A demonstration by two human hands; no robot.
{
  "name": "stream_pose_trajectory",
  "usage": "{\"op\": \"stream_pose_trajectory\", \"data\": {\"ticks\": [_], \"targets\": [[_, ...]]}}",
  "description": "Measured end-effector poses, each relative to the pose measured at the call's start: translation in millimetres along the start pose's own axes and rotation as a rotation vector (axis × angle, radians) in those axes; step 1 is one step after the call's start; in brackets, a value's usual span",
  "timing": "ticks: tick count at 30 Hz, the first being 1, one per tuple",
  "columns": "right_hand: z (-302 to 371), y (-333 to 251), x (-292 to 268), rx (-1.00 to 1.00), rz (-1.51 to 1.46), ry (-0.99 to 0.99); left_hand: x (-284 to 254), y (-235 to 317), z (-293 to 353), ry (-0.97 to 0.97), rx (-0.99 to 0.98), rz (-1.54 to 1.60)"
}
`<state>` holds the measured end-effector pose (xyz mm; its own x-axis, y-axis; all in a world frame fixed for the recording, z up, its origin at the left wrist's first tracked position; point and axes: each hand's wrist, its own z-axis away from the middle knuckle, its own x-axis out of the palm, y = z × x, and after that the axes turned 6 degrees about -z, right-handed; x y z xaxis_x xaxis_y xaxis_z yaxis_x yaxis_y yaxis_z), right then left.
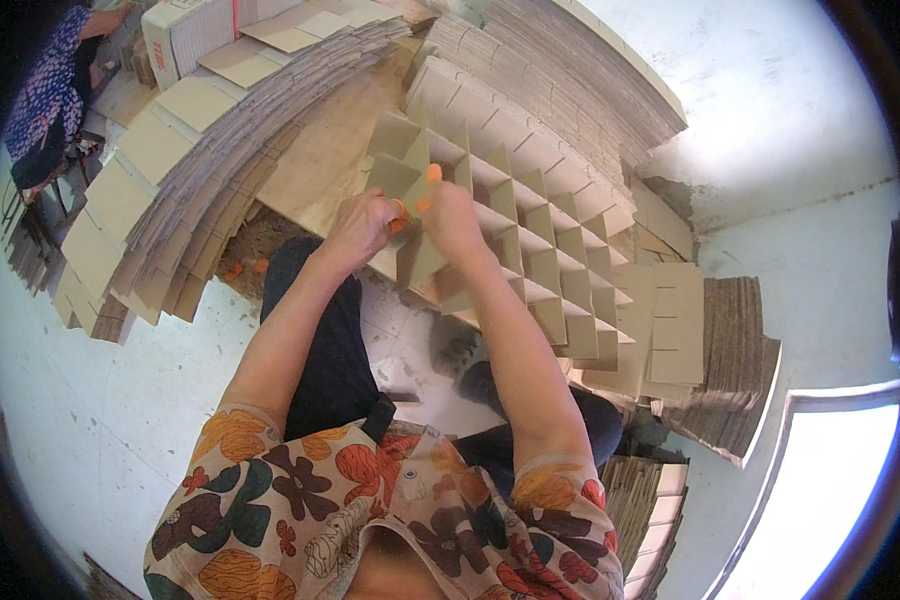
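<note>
In front of me a cardboard divider grid (537,222) of interlocking slotted strips stands on edge, making rows of square cells. My left hand (362,232) is at its near left end, with fingers curled in a pinch on a cardboard strip. My right hand (453,222) reaches over the same end and grips a strip between thumb and fingers; the exact contact is partly hidden. Orange covers sit on some fingertips of both hands. The grid lies over a tan board (322,165) and extends away to the right of my right forearm.
A long curved row of stacked cardboard strips (185,165) is on the left, with a white box (192,38) behind it. More slotted stacks (530,75) stand at the back, and others (730,345) at right by a bright opening. Another person in patterned clothing (45,105) is at the far left.
</note>
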<state>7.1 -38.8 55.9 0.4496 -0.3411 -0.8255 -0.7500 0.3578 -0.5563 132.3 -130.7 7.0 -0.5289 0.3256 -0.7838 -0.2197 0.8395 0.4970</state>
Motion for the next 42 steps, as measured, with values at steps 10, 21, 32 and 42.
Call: {"op": "stream_pose_trajectory", "data": {"ticks": [10, 21, 32, 42], "targets": [[-11, 41, -44, 0.14, 0.121, 0.287, -17, 11, 6, -0.003, 0.119, -0.101], [63, 178, -115, 0.331, 0.319, -0.103, 10, 19, -69, -0.226, 0.355, -0.187], [101, 138, -61, 0.023, 0.233, -0.024, 66, 7, -142, -0.461, 0.49, -0.079], [143, 73, -160, -0.331, 0.628, 0.498, -103, 100, -62, 0.062, 0.758, -0.678]]}}
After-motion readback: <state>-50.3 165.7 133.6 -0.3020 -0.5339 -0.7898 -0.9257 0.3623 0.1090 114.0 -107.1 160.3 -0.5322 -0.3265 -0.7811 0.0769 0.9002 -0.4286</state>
